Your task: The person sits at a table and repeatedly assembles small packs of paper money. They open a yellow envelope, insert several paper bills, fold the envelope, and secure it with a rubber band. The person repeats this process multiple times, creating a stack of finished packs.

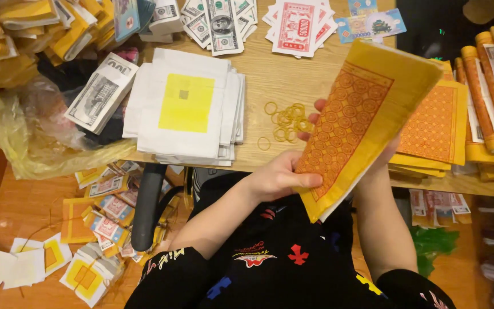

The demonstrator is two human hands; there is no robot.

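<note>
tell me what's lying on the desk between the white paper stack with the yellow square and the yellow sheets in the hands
A loose scatter of yellow rubber bands lies on the bare wooden desk between the white stack and the held yellow sheets, in the head view.

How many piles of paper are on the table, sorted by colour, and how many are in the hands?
White with a yellow square, stack: 1
Grey banknote-style, bundle and fan: 2
Red and white, pile: 1
Orange-patterned yellow, table stack: 1
Orange-patterned yellow, sheaf held by left hand and right hand: 1
Total: 6
</note>
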